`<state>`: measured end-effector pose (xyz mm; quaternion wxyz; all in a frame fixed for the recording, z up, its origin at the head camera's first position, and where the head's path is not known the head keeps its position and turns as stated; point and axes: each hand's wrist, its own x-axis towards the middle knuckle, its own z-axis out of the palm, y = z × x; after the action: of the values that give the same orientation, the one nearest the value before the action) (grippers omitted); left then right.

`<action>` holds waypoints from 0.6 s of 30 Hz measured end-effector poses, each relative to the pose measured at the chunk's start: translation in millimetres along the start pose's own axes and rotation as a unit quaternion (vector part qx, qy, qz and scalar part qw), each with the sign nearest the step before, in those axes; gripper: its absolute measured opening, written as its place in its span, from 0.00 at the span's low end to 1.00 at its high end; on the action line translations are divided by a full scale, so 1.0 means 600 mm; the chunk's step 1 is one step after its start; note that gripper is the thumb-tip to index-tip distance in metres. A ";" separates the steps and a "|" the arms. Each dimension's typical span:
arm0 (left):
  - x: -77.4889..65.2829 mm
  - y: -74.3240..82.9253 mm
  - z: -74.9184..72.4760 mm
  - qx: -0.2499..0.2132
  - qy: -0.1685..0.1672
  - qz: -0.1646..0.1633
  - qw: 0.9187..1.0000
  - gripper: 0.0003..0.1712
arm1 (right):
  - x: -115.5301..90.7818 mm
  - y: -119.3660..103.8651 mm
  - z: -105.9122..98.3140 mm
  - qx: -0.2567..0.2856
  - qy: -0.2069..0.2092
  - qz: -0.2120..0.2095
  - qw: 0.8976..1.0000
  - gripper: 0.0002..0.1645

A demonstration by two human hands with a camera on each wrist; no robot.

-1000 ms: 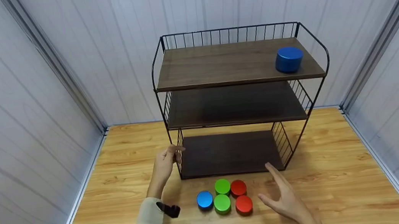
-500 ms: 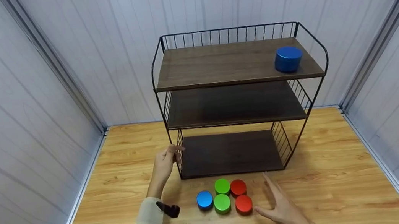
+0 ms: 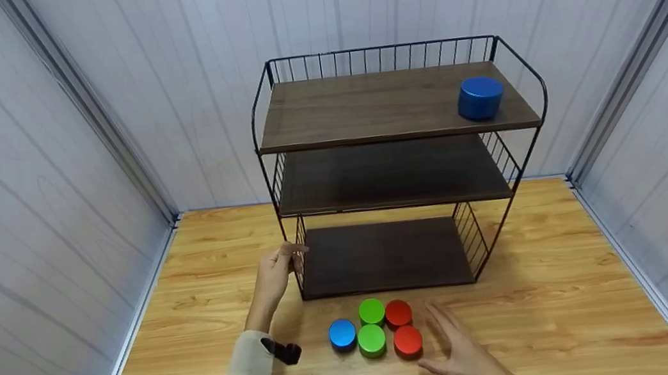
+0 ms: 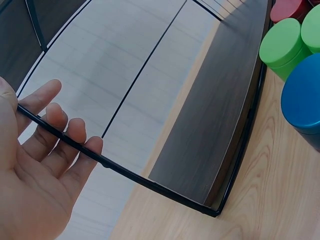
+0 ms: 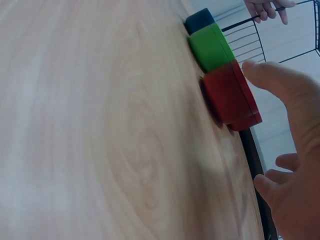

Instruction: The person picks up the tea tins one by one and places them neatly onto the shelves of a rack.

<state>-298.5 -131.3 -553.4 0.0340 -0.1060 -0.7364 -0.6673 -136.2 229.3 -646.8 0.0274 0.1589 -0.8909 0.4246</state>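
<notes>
My left hand (image 3: 274, 273) holds the front left post of a black wire rack (image 3: 392, 141) with dark wooden shelves. In the left wrist view, its fingers pass behind the thin black post (image 4: 135, 177). Spread apart, the fingers and thumb of my right hand (image 3: 464, 354) stand just right of the nearer red round tin (image 3: 408, 340); contact cannot be made out. Another red tin (image 3: 398, 313) is behind it. Two green tins, a nearer one (image 3: 371, 340) and a farther one (image 3: 371, 311), sit to their left, with a blue tin (image 3: 342, 333) leftmost.
A larger-looking blue tin (image 3: 480, 97) stands at the right of the rack's top shelf (image 3: 375, 104). The bottom shelf (image 3: 385, 258) lies just behind the small tins. White panel walls (image 3: 45, 251) enclose the wooden tabletop (image 3: 193, 296) at left, back and right.
My right hand has moved left and toward me, coming close to the nearer red tin. The left hand stays at the rack's post, and the tins have not moved.
</notes>
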 end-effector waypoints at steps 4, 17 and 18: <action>0.000 0.003 0.002 -0.002 0.002 -0.013 1.000 0.29 | 0.001 0.000 0.007 -0.016 0.004 -0.032 0.999 0.62; 0.000 0.000 0.000 -0.008 0.002 0.002 1.000 0.29 | 0.001 -0.002 0.026 -0.017 -0.009 -0.043 0.999 0.55; 0.001 0.000 0.001 -0.007 0.003 0.002 1.000 0.29 | 0.001 -0.003 0.027 -0.021 -0.009 -0.044 0.999 0.55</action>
<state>-298.9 -130.9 -553.5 0.0366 -0.1053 -0.7311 -0.6731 -134.8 215.8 -655.7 0.0413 0.2011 -0.8919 0.4030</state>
